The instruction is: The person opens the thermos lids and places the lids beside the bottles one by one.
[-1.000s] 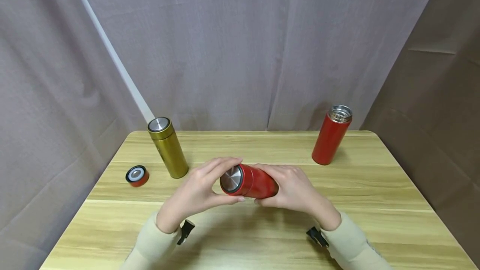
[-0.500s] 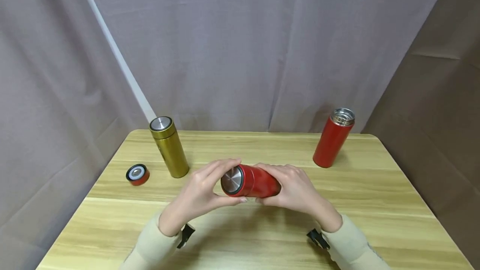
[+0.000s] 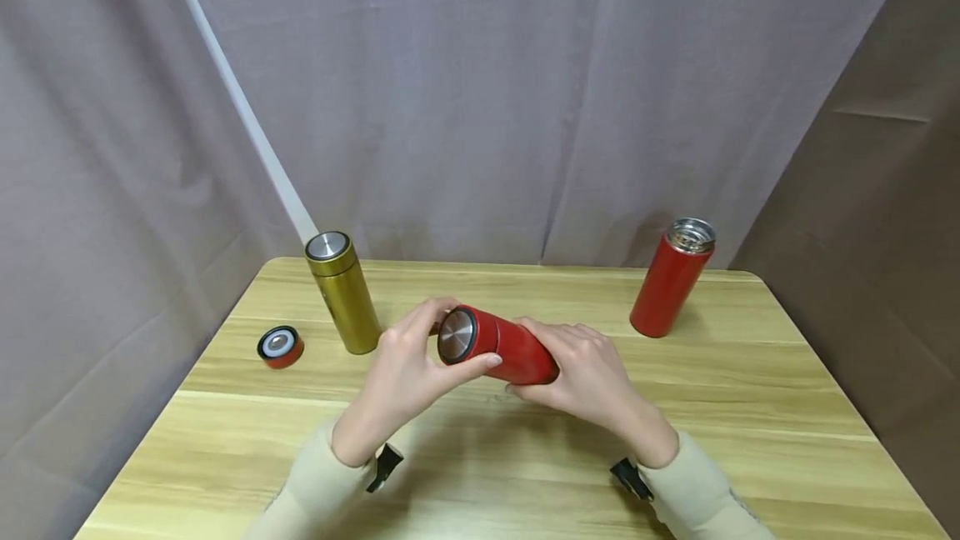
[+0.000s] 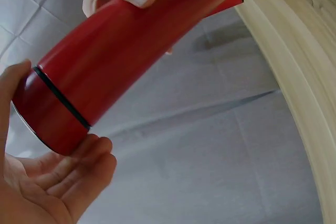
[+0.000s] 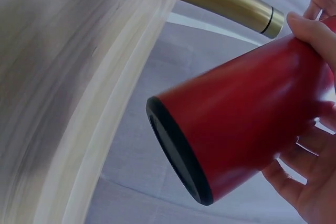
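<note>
A red thermos is held tilted over the table, its lid with a steel top facing up and left. My left hand grips the lid between thumb and fingers. Lower down, my right hand wraps round the body. A dark ring shows between lid and body in the left wrist view. The black base appears in the right wrist view, apart from the table. The right palm is hidden behind the thermos in the head view.
A gold thermos with its lid on stands at the back left. Beside it a loose red lid lies with its inside up. An open red thermos stands at the back right. Grey curtains hang behind the wooden table.
My left hand has turned on the lid, its thumb now higher and across the front. The thermos's lid end has risen slightly. My right hand keeps its hold on the body.
</note>
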The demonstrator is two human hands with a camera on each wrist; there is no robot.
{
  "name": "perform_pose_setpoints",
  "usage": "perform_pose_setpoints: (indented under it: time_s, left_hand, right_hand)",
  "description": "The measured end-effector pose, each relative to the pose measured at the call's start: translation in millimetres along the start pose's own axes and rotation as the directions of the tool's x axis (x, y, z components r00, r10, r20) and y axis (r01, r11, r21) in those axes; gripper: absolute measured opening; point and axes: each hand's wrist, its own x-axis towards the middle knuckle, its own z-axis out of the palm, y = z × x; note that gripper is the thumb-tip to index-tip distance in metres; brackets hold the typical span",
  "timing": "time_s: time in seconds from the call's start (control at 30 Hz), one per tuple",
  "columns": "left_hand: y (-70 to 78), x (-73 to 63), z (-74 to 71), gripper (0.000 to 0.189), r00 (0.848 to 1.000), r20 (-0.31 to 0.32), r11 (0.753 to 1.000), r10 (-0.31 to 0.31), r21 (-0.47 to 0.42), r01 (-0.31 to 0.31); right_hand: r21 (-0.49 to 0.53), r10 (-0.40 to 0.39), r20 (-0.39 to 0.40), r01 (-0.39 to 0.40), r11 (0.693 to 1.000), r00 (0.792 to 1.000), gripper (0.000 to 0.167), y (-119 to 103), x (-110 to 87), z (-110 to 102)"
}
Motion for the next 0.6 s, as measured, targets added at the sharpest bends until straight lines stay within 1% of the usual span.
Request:
perform_pose_setpoints:
  time_s: [0.07,0.1,0.17,0.23,0.3,0.37,0.47,0.6]
  left_hand:
    - [2.7,-0.3,0.5,0.065,1.000,0.017,1.000,-0.021,0.000,0.021]
    - [3.5,-0.2,0.6,0.066,0.999,0.026,1.000,-0.022,0.000,0.022]
    - [3.8,0.5,0.2,0.070,0.999,0.047,1.000,-0.006,-0.005,0.007]
    - [2.9,1.5,-1.4,0.074,0.996,0.086,1.000,0.013,-0.027,-0.011]
    - [1.4,2.1,-4.1,0.077,0.990,0.135,0.995,0.040,-0.095,-0.027]
    - [-0.9,2.4,-7.8,0.082,0.979,0.187,0.986,0.078,-0.160,-0.048]
    - [-4.1,3.4,-13.8,0.086,0.956,0.255,0.967,0.146,-0.240,-0.084]
    - [-6.9,4.5,-21.2,0.084,0.927,0.312,0.959,0.208,-0.253,-0.130]
  right_hand:
    - [-0.004,-0.001,-0.002,0.001,1.000,1.000,0.076,1,-0.4,0]
    - [-0.007,-0.001,-0.006,0.001,1.000,1.000,0.076,2,-0.5,-1]
    - [-0.008,0.000,-0.012,0.000,1.000,1.000,0.077,3,-0.8,-1]
    - [0.005,0.009,-0.014,-0.009,1.000,1.000,0.077,4,-1.3,-3]
    - [0.021,0.023,-0.013,-0.023,1.000,1.000,0.079,6,-2.8,-4]
    - [0.046,0.039,-0.006,-0.039,0.998,0.999,0.081,7,-4.4,-5]
    - [0.072,0.049,0.005,-0.050,0.996,0.999,0.084,9,-6.9,-6]
    - [0.106,0.025,0.048,-0.030,0.994,0.999,0.084,10,-8.6,-8]
